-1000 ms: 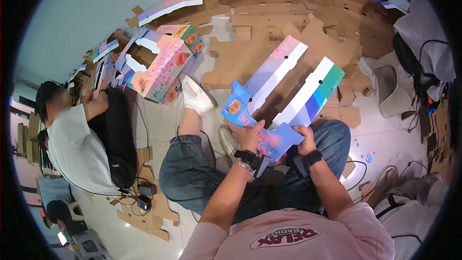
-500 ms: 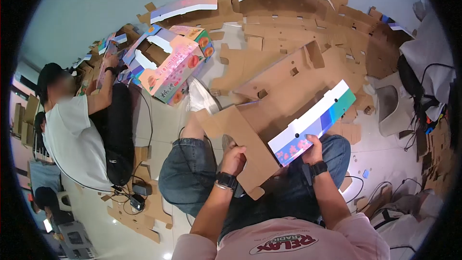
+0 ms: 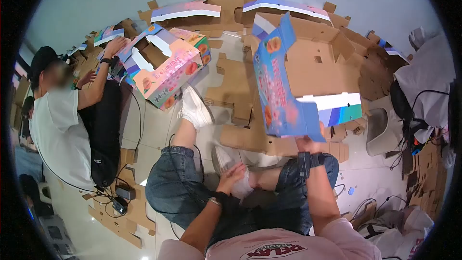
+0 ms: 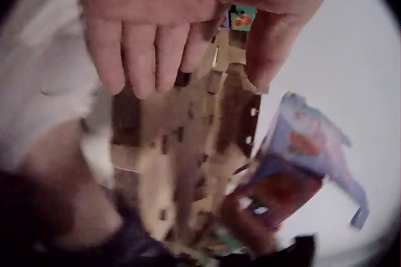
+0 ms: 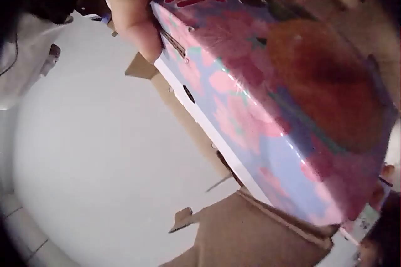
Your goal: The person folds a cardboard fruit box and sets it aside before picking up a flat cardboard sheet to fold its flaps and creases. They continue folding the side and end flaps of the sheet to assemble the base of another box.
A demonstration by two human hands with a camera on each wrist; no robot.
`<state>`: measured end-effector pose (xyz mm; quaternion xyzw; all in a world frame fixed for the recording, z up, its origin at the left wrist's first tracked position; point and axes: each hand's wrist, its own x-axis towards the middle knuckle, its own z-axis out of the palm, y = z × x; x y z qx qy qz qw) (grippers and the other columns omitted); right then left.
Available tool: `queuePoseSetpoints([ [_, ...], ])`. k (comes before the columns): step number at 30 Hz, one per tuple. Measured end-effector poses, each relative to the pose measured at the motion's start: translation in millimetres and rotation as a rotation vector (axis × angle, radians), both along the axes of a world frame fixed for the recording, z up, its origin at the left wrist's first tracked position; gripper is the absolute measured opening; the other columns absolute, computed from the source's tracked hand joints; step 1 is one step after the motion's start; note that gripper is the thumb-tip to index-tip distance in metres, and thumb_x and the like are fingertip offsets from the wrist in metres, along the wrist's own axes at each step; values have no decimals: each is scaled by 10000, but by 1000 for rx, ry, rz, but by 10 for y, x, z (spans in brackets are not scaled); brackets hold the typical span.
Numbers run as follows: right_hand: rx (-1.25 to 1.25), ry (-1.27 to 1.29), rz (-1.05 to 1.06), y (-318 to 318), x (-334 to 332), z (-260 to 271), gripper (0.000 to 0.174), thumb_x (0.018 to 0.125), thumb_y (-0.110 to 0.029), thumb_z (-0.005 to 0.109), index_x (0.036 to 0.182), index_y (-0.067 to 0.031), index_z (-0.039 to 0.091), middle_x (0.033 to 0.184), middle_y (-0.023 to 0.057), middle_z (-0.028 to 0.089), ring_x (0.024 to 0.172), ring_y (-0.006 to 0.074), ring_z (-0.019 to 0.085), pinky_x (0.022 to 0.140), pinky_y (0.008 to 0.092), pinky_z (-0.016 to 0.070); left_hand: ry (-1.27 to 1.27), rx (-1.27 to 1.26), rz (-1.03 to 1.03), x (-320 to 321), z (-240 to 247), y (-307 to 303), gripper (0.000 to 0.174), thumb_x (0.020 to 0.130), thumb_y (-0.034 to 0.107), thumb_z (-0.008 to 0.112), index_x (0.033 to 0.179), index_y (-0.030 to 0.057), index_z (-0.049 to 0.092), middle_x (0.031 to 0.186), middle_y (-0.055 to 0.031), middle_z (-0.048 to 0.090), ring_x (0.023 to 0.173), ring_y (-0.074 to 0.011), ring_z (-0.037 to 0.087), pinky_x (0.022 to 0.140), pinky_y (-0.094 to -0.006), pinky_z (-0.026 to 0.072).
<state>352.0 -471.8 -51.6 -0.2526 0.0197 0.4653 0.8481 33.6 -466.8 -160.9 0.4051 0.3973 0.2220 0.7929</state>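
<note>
A partly folded cardboard fruit box point(image 3: 275, 91), printed blue and pink with peaches and blossoms, is tilted in front of the right knee, its brown inside facing me. My right hand point(image 3: 310, 144) grips its near lower corner. In the right wrist view the thumb point(image 5: 139, 32) lies along the box's edge, with other fingers at the printed side. My left hand point(image 3: 233, 175) is away from the box, over the lap near the shoe, holding nothing. The left wrist view shows its fingers point(image 4: 169, 54) extended and slightly apart.
An assembled peach box point(image 3: 171, 70) stands at the left beyond my foot. Flattened cardboard sheets point(image 3: 226, 79) cover the floor ahead. A person in a white shirt point(image 3: 57, 130) sits at the left. Cables and black adapters point(image 3: 120, 204) lie near there; a grey bin point(image 3: 380, 130) stands right.
The left hand has let go of the box's end panel and drawn back over the lap. The box has swung right and away in the right hand, its printed end now toward the left.
</note>
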Motion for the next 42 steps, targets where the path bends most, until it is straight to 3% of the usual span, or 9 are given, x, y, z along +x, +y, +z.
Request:
queuePoseSetpoints([
  [5,-49,52,-135,659,-52,-33,435,758,-275,720,1113,-86,556,1080,84,619,1034,269,598,940,515,469,-14,-64,91,44,156,11,593,867,123,670,1404,42,434,1332,-146,543,1181,-235,551,969,-378,461],
  [11,-232,38,-109,1129,-320,-515,400,751,-393,749,1016,-141,586,916,37,605,755,183,574,644,363,478,-2,-101,134,50,144,4,608,872,73,655,1425,60,401,1330,-157,540,1165,-245,564,940,-390,489],
  [14,-531,-153,381,960,57,-1405,541,787,-393,732,1198,-89,555,960,93,581,809,232,556,697,380,478,-19,-115,149,36,103,48,625,865,58,658,1429,63,390,1319,-154,543,1151,-241,572,927,-375,494],
  [17,-757,-275,-18,781,264,-1532,572,792,-294,748,1244,-24,524,1075,109,600,899,259,577,795,394,481,-57,-142,151,41,47,22,605,870,46,647,1420,57,397,1312,-156,547,1150,-249,574,929,-380,495],
  [25,-1139,-1489,-779,350,632,-147,718,781,-267,750,1353,-9,402,1382,261,386,1303,409,313,1078,497,270,-79,-132,128,47,66,65,546,899,26,597,1408,43,401,1298,-170,557,1152,-284,582,922,-409,509],
  [31,-1245,-1963,-278,-57,1004,-413,433,889,-414,569,1130,-55,607,1325,254,455,1254,481,327,1076,553,234,-39,-123,145,55,84,70,548,895,37,607,1404,44,405,1275,-170,572,1124,-285,602,890,-408,522],
  [34,-1233,-1862,-209,-496,821,-527,371,886,-373,598,1005,-23,622,1213,206,551,1189,415,428,1050,523,291,-54,-119,166,56,59,51,541,895,51,608,1400,46,414,1247,-165,587,1112,-284,609,889,-403,522],
  [37,-953,-1082,-1,-1082,1185,-1245,321,766,-89,714,1064,-26,611,1282,228,500,1214,392,446,999,437,397,43,-137,182,162,135,72,587,892,96,626,1421,50,375,1245,-162,582,1095,-284,611,888,-403,522],
  [42,-1208,-1412,-358,-976,770,-589,545,656,54,711,1171,-29,552,1417,250,366,1275,395,408,968,420,445,28,-72,319,472,269,382,843,884,268,669,1511,110,129,1387,-181,432,1102,-286,583,840,-419,529],
])
